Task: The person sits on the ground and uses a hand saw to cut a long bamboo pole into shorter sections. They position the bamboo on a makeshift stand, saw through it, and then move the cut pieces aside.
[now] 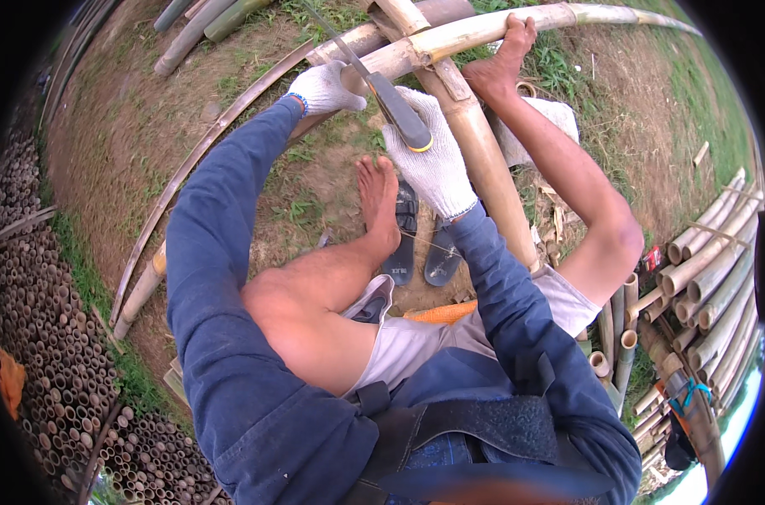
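The blade of the saw (pixel 402 118) is seen nearly edge-on and leaves view at the upper border; whether its teeth meet the bamboo pole (pixel 500 27) cannot be determined. The left forearm covers part of the pole, and the left hand's far fingers are out of sight.

The left hand (pixel 319 90), gloved in white, reaches forward on an extended arm and lies over the pole, thumb set apart from the fingers (how firmly it closes, I cannot tell). The right hand (pixel 439 160), likewise gloved, is bent at the elbow and wrapped about the saw's grey handle, whose yellow-trimmed butt points back toward the wearer.

The pole lies ahead of the wearer, across a thick bamboo support (pixel 493 172). The bare right foot (pixel 498 71) has its toes over the pole. Dark sandals (pixel 403 252) lie on the ground between the legs.
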Motion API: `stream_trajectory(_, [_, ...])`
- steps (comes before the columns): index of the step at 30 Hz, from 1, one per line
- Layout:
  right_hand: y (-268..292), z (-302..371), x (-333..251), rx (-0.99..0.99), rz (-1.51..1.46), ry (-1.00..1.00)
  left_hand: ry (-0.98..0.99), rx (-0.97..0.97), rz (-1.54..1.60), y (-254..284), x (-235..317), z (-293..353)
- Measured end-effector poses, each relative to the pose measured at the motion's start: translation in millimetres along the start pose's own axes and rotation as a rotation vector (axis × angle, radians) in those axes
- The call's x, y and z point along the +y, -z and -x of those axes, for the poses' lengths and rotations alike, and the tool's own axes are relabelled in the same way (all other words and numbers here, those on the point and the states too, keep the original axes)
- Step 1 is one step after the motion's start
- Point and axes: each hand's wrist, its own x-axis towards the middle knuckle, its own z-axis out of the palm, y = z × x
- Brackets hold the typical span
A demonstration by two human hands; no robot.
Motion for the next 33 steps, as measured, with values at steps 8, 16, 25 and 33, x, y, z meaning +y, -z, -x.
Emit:
stream_trajectory(8, [0.5, 2.0, 4.6, -0.053, 0.01, -0.069, -0.001, 0.082, 0.023, -7.5, -5.0, -2.4])
stream_trajectory(16, [47.1, 65.4, -10.7, -0.125, 0.082, -0.149, -0.031, 0.065, -0.085, -13.9, -12.4, -16.0])
stream_trajectory(25, [184.0, 222.8, -143.3, -0.251, 0.269, -0.391, -0.039, 0.046, -0.064, -9.1, -6.0, -6.5])
stream_trajectory(33, [262.1, 224.7, -192.5, -0.375, 0.408, -0.363, -0.071, 0.075, -0.058, -8.6, -16.4, -7.7])
